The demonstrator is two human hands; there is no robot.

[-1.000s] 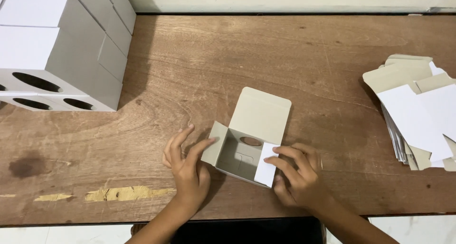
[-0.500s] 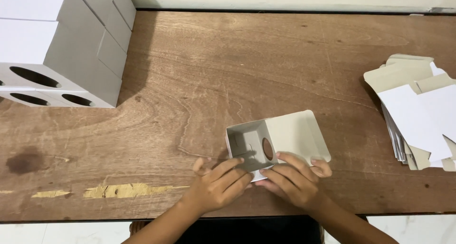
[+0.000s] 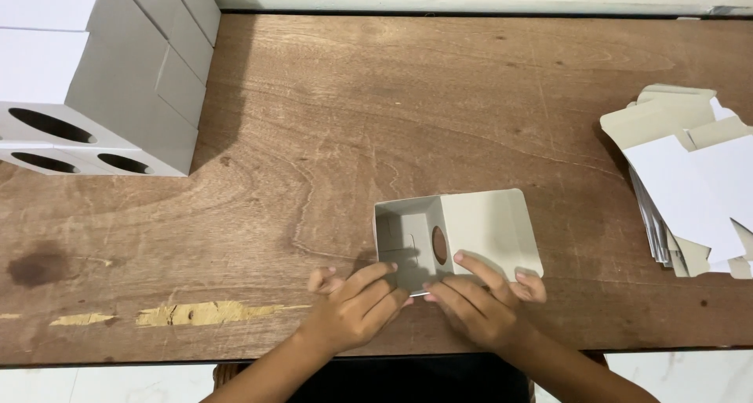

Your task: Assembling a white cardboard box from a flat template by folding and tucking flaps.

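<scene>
Head view shows me a small grey carton lying near the front edge of the wooden bench, its open end facing up and left, with an oval cut-out in one inner wall. My left hand presses its fingers on the carton's near lower edge; my right hand lies flat on the near side panel, fingers spread, neither grip closed around it. I judge the carton formed into shape but with its end not yet closed. Finished white boxes with oval holes are stacked at far left; a pile of flat blanks waits at right, so plenty seems left.
</scene>
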